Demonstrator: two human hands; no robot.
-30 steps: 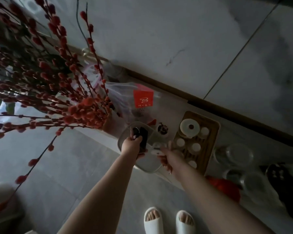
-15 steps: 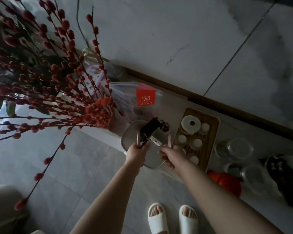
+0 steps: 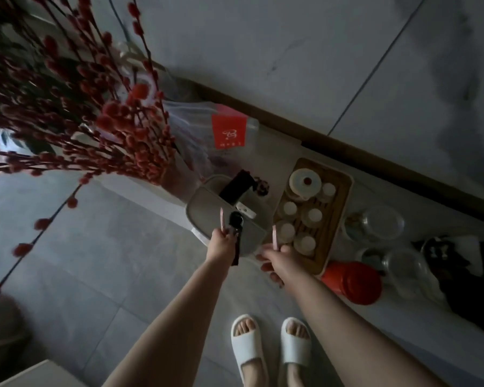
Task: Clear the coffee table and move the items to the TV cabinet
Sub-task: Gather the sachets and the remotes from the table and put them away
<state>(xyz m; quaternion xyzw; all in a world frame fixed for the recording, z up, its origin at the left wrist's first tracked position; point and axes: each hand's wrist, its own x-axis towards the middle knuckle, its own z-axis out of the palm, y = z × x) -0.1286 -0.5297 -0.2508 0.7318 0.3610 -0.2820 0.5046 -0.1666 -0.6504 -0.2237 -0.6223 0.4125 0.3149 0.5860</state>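
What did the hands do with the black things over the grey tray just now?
A second ago the left hand held a black remote over the grey tray. Now the remote lies in the tray beside a white one, and the left hand pinches a small black key-like thing with a dark strap. The right hand pulled back towards the tray's near edge. The wooden tea tray and red lid stayed put.

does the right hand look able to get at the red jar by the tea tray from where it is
Probably yes. The right hand hovers at the near end of the wooden tea tray, and the red jar sits just beside that end with nothing visibly between them.
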